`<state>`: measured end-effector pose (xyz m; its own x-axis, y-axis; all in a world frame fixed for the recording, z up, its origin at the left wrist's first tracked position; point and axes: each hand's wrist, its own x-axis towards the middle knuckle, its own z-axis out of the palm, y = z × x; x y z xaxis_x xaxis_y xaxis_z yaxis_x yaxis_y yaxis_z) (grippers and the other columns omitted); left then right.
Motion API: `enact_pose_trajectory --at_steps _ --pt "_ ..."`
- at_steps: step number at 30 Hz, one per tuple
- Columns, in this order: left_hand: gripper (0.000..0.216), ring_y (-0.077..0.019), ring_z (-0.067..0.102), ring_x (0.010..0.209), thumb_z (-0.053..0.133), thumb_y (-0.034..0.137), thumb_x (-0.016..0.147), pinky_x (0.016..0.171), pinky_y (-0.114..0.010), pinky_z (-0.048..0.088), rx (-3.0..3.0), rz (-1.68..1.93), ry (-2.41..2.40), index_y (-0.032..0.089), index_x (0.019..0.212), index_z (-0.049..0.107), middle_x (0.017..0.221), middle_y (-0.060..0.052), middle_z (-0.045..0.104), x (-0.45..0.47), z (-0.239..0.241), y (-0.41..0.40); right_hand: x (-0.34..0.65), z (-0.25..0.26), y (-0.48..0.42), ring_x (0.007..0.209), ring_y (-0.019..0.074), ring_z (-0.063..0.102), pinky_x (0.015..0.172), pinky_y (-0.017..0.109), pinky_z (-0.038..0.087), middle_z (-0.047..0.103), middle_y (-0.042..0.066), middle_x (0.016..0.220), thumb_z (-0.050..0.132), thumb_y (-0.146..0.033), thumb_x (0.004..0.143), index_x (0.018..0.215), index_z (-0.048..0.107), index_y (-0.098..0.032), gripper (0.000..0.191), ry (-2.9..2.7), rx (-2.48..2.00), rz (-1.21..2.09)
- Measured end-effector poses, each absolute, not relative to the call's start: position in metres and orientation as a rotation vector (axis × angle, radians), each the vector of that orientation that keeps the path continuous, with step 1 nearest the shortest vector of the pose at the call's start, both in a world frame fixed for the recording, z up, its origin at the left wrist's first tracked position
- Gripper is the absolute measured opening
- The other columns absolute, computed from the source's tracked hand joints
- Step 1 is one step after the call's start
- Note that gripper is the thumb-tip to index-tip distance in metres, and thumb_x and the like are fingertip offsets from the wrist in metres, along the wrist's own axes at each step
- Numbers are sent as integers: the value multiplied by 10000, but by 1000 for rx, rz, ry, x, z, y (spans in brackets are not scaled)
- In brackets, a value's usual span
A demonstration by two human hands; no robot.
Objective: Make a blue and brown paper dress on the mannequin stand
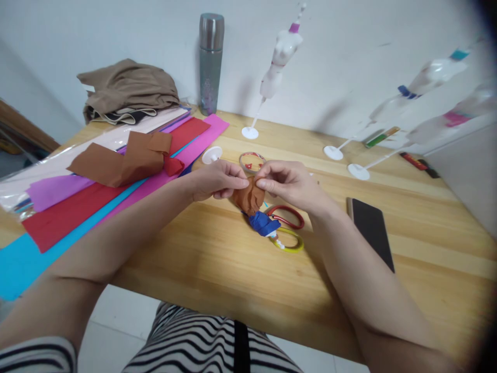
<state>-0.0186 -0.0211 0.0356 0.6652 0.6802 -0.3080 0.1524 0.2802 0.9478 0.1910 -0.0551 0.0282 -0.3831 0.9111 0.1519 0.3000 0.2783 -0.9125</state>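
Table (182, 269): light wood with visible grain, lying beneath both grips and meeting a white wall (155, 31) beyond them.
Left grip (217, 180): thumb and forefinger pinching the upper edge of a piece of brown crepe paper (250, 199).
Right grip (291, 185): thumb and forefinger pinching the same edge, just beside the left fingertips.
Miniature dress form (271, 234): tilted, below and between the two grips, its neck end directed away from the left one; brown paper gathered about its lower part, a blue crepe band (264, 224) around its upper part. Contact with the table cannot be told.
White round base (212, 155): just beyond the left grip; any join to the form is hidden.
Tape roll (249, 166): flat, just beyond the gap between the grips.
Handle loops: one red (300, 217), one yellow (300, 242), on the near side of the right grip, beside the form.
Crepe strips: left of the left grip, overlapping, in red (77, 215), turquoise (23, 261) and pink (205, 137); a cut brown sheet (142, 163) lies on top.
Vacuum flask (212, 67): upright, well beyond the left grip.
Folded cloth (134, 90): brownish, left of the flask.
Standing dress forms: one (275, 67) beyond the grips, two (435, 75) (466, 111) farther right.
Black phone-like slab (370, 230): right of the right grip.
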Motion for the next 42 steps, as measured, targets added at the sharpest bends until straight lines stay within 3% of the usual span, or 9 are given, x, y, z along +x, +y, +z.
enact_pose_trajectory --at_steps 13,23,33,42 --pt "210 -40 342 318 722 178 811 326 -135 212 1227 428 710 139 658 584 376 46 462 -20 26 -17 189 25 -55 592 129 418 569 295 322 528 -19 654 721 -490 838 784 637 -191 315 -1858 -1087 1093" --pt "226 -43 350 313 744 194 804 326 -141 220 1225 432 697 136 647 592 374 37 474 -20 25 -15 187 29 -57 588 130 443 556 293 356 571 -11 657 777 -529 783 758 653 -212 341 -1812 -1085 1077" --pt "233 -43 351 293 671 146 858 320 -141 229 1276 439 737 130 637 603 362 32 486 -19 27 -16 185 28 -59 606 143 508 569 302 395 613 0 685 786 -403 777 766 657 -211 231 -1760 -1099 1101" --pt "238 -38 363 295 685 139 856 325 -137 237 1291 459 764 122 629 614 365 26 501 -18 28 -17 183 30 -61 588 142 511 551 306 393 614 -13 681 804 -417 768 779 644 -231 246 -1744 -1088 1143"
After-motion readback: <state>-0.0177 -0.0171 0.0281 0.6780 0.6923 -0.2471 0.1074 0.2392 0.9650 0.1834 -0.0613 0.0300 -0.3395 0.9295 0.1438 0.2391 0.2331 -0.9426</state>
